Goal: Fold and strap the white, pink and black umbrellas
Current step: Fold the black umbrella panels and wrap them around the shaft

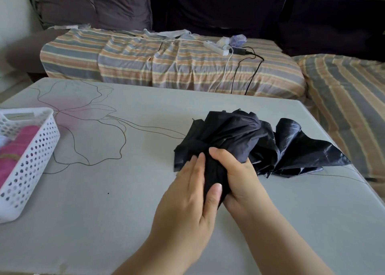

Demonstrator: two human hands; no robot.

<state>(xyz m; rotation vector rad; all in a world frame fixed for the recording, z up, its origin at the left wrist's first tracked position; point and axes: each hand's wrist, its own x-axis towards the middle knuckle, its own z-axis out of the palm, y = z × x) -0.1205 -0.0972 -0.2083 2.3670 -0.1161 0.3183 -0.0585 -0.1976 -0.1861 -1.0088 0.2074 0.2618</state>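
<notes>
Black umbrella [248,141] lying on the right half of the worktop [125,201], collapsed but loose — canopy bunched and fanned out toward the far right edge, shiny folds sticking up and sideways. Near end of it gathered into a tight dark bundle between both hands.

Right hand [239,183] wrapped around that bundle from the right, fingers curled over the fabric, thumb lying across the top. Left hand [193,193] pressed against the bundle's left side, fingers mostly straight and laid along the cloth, thumb up against the front of it. Hands touching each other at the bundle. No strap seen; cannot tell whether the handle sits inside the grip.

White perforated basket [31,162] at the left edge of the worktop, well apart from the hands — pink umbrella [14,149] lying inside, a bit of white beside it at the rim, too cut off to identify.

Worktop pale grey with a thin line drawing of a flower and a faint pink wash. Behind it, sofa [173,66] under a striped cover, dark cushions [93,3] at the back. White power strip [216,48] on the seat with white and black cables trailing down the front.
</notes>
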